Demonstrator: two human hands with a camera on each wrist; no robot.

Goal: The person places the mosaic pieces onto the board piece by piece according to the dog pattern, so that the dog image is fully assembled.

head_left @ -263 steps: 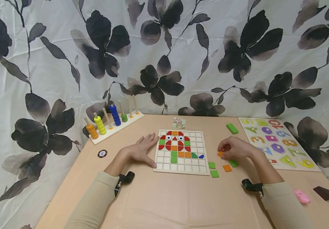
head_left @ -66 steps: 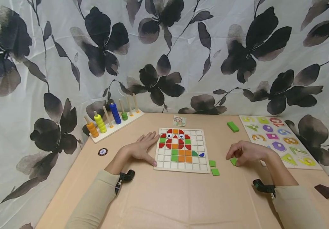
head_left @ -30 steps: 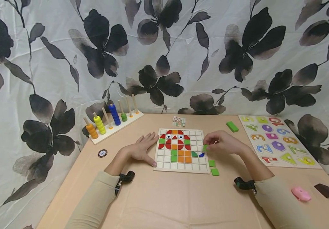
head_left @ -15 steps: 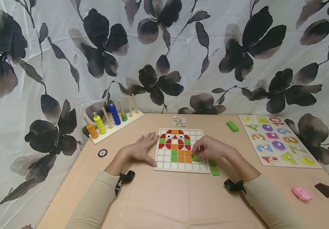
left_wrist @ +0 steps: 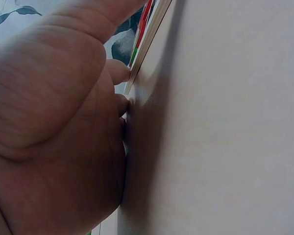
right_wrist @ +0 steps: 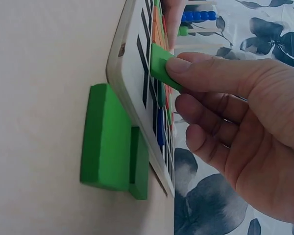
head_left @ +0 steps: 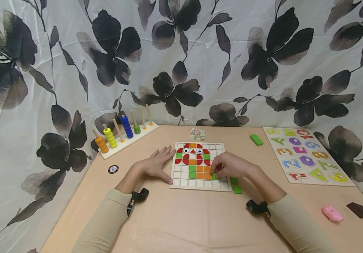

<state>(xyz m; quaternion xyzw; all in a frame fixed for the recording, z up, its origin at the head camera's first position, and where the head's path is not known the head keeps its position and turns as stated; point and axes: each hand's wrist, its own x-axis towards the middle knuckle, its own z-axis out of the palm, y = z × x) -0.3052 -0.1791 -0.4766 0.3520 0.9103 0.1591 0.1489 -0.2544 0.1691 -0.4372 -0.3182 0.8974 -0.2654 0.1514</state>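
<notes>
Pinched between the thumb and fingers of my right hand (head_left: 232,164) is a green square tile (right_wrist: 162,66), held low over the gridded board (head_left: 183,183) beside the orange tiles (head_left: 204,173). In the right wrist view the tile is tilted, one edge at the board's surface. Red, orange, green and eye-patterned pieces form an owl-like figure on the board. A green curved piece and a blue piece there are hidden by my right hand in the head view. My left hand (head_left: 154,164) lies spread at the board's left edge, its thumb touching the lower-left side.
Loose green tiles (head_left: 237,190) lie at the board's right edge. Farther right are a green block (head_left: 256,140), a number puzzle (head_left: 309,160), a pink toy (head_left: 332,214) and a dark piece (head_left: 360,211). A pegged ring stacker (head_left: 127,138), round chip (head_left: 113,169) and picture card (head_left: 197,134) stand around.
Two orange tiles have joined the board since the earliest frame. My right hand took a green tile from the table at right and carried it left over the board. My left hand stayed put.
</notes>
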